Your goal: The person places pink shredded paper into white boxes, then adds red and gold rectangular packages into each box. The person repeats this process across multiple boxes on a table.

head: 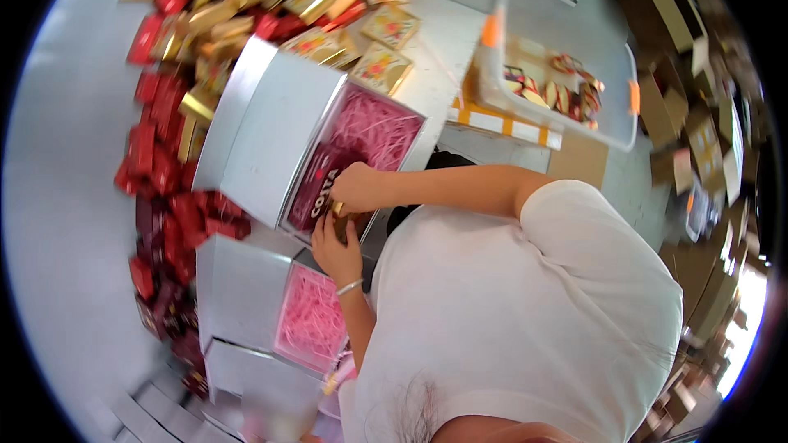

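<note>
An open gift box with a pale lid (271, 129) lies before me, lined with pink shredded paper (375, 126). A dark red Costa packet (314, 187) rests in it on the shreds. My right hand (360, 187) reaches over the packet, its fingers closed on a small gold item (337, 208). My left hand (337, 252) is just below it, fingertips at the box's near end and touching the same gold item, which the hands partly hide. Beside this box lies a second open box with pink shredded paper (313, 314).
Gold floral packets (381, 67) and red packets (163, 104) are heaped behind the boxes. A clear plastic bin (566, 117) with small wrapped items stands on the right, near cardboard boxes (665, 95). More open boxes (246, 369) lie at the bottom left.
</note>
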Demonstrator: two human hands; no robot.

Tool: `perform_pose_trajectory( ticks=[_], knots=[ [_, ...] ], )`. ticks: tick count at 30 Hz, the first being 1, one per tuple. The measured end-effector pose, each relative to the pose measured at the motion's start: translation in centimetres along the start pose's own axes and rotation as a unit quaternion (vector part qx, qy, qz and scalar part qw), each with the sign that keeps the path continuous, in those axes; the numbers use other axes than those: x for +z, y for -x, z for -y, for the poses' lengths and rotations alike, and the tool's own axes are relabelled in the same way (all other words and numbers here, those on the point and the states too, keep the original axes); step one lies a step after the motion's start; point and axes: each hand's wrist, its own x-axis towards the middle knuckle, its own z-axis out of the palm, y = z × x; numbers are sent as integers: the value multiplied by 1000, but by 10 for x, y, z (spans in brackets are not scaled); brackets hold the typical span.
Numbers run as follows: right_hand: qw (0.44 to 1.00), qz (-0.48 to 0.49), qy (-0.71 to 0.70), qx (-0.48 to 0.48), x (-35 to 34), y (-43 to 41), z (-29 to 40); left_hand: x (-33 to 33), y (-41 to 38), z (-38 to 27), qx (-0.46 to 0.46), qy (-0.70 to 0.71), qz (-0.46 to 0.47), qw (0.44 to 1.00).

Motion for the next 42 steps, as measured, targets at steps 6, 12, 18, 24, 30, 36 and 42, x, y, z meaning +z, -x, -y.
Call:
perform_pose_trajectory(
  ticks=[6, 12, 18, 24, 30, 36, 42],
  knots=[
    [830, -488, -218, 160, -30, 108, -57, 3, -4, -13, 7, 2, -7, 1000],
    [765, -496, -221, 346, -6, 202, -134, 1, -4, -26, -30, -4, -22, 999],
    [846, -443, -198, 220, -55, 160, -209, 12, 10, -49, -91, 8, -58, 994],
    [897, -439, -6, -44, -155, 11, -255, 12, 8, -61, -127, 12, -117, 985],
    [889, -277, 312, 190, -262, -140, -329, 13, 1, -66, -121, 13, -140, 983],
    [961, -250, 113, 33, -315, -213, -320, 8, 1, -63, -140, 24, -139, 980],
    [909, -384, 100, -128, -310, -288, -220, 5, 1, -56, -141, 21, -136, 980]
  ],
)
